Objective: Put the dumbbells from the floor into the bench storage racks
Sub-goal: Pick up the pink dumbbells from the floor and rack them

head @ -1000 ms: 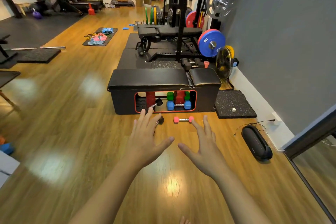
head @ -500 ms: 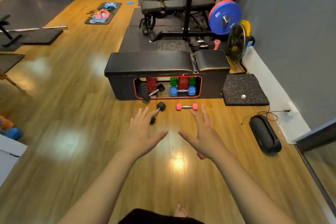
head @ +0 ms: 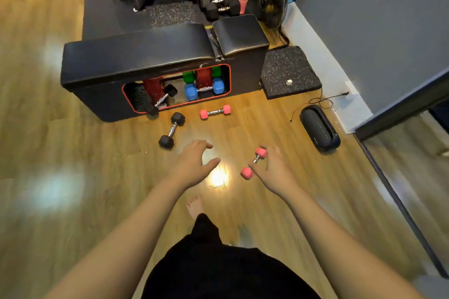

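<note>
Two pink dumbbells are out on the wooden floor. One pink dumbbell lies just in front of the black bench. My right hand has its fingers curled on the handle of the other pink dumbbell, closer to me. A black hex dumbbell lies on the floor, left of the first pink one. My left hand hovers below it, fingers spread, holding nothing. The bench's red-rimmed storage opening holds a blue dumbbell, a green one and a black dumbbell that pokes out at the left.
A black oblong speaker with a cable lies on the floor at the right by the wall. A speckled rubber mat sits beside the bench. Behind the bench stand a rack, weight plates and more dumbbells. My bare foot is below my hands.
The view has tipped down and moved closer. My right hand dropped onto the near pink dumbbell, which it hid before. My left hand stayed open, near the black dumbbell.
</note>
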Tool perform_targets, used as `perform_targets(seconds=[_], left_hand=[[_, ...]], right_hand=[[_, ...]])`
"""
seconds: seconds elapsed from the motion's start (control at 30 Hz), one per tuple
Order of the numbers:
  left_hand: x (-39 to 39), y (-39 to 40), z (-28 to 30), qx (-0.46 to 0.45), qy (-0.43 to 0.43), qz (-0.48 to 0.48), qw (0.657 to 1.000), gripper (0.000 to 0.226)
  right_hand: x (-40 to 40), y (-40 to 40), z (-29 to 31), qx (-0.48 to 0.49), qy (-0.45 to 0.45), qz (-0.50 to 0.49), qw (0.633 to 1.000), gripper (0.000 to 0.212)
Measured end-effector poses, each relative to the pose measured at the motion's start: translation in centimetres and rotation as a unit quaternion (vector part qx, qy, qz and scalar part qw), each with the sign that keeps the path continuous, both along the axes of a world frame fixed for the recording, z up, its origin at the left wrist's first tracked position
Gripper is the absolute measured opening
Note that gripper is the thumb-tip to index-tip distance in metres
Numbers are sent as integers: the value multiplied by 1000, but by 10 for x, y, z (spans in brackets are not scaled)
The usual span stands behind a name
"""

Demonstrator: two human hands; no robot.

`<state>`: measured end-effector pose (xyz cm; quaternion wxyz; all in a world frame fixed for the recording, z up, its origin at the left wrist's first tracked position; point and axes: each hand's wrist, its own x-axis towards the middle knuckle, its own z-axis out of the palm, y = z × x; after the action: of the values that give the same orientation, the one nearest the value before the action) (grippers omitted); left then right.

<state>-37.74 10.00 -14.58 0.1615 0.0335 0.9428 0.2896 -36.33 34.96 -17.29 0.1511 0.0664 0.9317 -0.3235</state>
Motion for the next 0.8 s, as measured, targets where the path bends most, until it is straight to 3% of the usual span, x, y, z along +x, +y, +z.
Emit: perform_targets(seconds=[0.2, 0.43, 0.8], left_hand=[[-92, 16, -37, 10, -59, -79, 995, 39], [-146, 46, -69, 35, -109, -115, 987, 32], [-172, 117, -94, 38, -167, -84, 982, 21]], right_hand=[[-46, 18, -23, -51, -47, -154, 986, 23], [-66, 39, -37, -95, -77, -289, 950, 25], [-127, 97, -53, -104, -73, -263, 956, 19]])
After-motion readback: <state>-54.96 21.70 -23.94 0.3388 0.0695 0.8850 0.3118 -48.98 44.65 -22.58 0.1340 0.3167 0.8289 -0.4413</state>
